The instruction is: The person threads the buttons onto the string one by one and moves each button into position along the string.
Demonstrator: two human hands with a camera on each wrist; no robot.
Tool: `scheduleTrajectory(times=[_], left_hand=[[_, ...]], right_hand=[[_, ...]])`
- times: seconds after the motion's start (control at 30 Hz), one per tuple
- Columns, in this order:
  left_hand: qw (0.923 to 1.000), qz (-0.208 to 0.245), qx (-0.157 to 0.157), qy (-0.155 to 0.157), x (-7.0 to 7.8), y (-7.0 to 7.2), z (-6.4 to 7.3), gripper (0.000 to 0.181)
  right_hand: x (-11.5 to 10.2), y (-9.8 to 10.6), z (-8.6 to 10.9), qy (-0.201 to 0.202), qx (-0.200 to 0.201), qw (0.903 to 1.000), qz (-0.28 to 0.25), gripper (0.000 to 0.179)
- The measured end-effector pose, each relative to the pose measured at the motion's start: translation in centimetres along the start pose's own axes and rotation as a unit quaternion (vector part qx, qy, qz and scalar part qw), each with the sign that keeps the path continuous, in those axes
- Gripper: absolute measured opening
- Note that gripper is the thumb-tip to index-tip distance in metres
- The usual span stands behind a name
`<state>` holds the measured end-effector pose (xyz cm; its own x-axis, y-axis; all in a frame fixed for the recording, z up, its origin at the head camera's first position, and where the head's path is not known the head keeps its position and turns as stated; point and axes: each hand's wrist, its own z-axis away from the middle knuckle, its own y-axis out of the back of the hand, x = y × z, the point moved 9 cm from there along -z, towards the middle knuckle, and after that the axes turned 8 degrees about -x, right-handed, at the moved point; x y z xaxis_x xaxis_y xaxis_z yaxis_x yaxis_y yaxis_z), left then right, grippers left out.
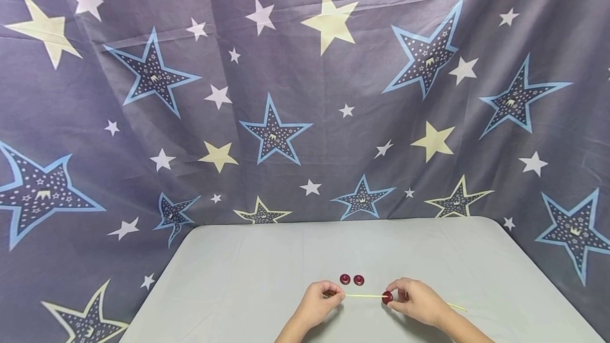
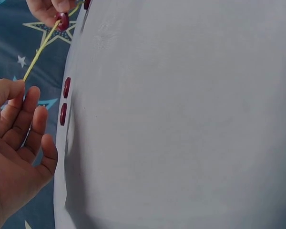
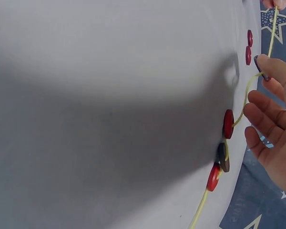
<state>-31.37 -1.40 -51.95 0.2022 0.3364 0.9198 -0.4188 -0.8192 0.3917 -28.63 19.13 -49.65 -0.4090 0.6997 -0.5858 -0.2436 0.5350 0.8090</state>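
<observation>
A yellow string (image 1: 364, 296) stretches nearly straight between the two hands. My left hand (image 1: 318, 300) pinches it between thumb and index finger, the other fingers loosely bent in the left wrist view. At the string's other end my right hand (image 1: 421, 303) holds a dark red button (image 1: 387, 297) by its edge, between thumb and fingers. The string runs through this button (image 2: 63, 21). Behind the right hand, the right wrist view shows three more buttons on the same string, a red one (image 3: 228, 124), a dark-faced one (image 3: 223, 157) and another red one (image 3: 213, 177).
Two loose dark red buttons, a left one (image 1: 345, 279) and a right one (image 1: 359, 280), lie side by side just beyond the hands. Everything rests on a light grey table (image 1: 238, 274). A dark curtain with stars (image 1: 295, 68) hangs behind it.
</observation>
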Motion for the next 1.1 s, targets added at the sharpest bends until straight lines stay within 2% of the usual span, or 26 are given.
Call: scheduleTrajectory(times=[0.43,0.6,1.1], left_hand=[[1.0,-0.001,-0.004,0.0,-0.4,0.1,-0.2,0.008],[1.0,-0.005,-0.006,0.002,-0.5,0.1,-0.3,0.008],[1.0,0.002,-0.005,0.003,-0.4,-0.1,-0.2,0.009]], right_hand=[[0.9,-0.3,0.6,-0.01,-0.015,0.9998,-0.006,0.026],[1.4,-0.3,0.7,-0.028,-0.024,0.9993,-0.01,0.025],[2.5,-0.2,1.5,-0.037,-0.019,0.999,-0.013,0.026]])
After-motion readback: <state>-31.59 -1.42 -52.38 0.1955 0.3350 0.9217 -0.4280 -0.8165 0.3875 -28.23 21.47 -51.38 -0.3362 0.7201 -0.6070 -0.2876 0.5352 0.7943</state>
